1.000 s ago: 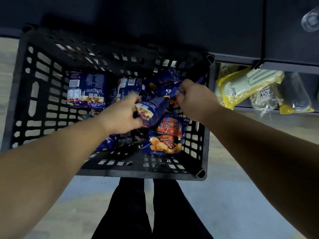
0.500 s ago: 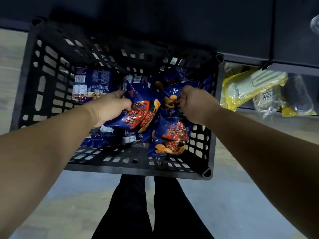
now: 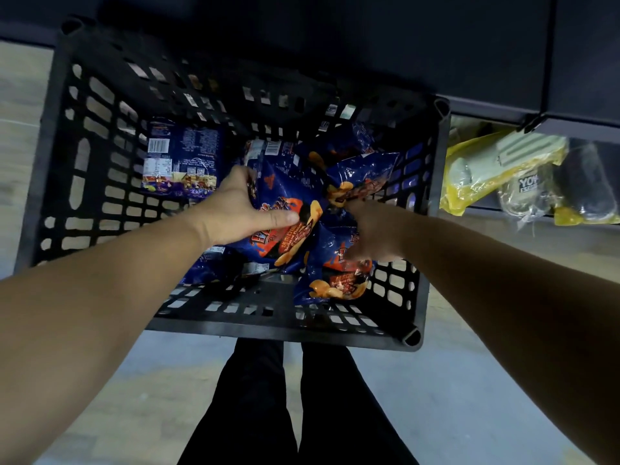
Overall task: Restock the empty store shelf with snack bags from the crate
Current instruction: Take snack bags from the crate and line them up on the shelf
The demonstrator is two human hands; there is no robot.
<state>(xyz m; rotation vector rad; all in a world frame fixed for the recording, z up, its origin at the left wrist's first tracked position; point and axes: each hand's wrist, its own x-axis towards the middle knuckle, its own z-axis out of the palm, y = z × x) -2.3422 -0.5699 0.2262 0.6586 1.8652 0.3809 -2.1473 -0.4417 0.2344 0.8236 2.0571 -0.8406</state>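
Observation:
A black plastic crate (image 3: pixel 268 325) stands on the floor in front of me with several blue and orange snack bags inside. My left hand (image 3: pixel 241 209) is closed on the edge of one snack bag (image 3: pixel 285 193) in the middle of the crate, thumb on its front. My right hand (image 3: pixel 372 229) is blurred, its fingers spread over another snack bag (image 3: pixel 335 283) by the crate's right wall. A third bag (image 3: pixel 362 172) lies just beyond that hand. One bag (image 3: pixel 181 159) lies back side up at the far left.
A dark shelf unit (image 3: pixel 503 62) rises behind and to the right of the crate. On its low shelf lie yellow packets (image 3: pixel 476 176) and clear wrapped items (image 3: pixel 526 196). My dark trouser legs (image 3: pixel 295 404) stand just before the crate on a grey floor.
My left hand has turned its bag front side up and shifted it toward the middle. My right hand has let go of the far bag and dropped onto the nearer one.

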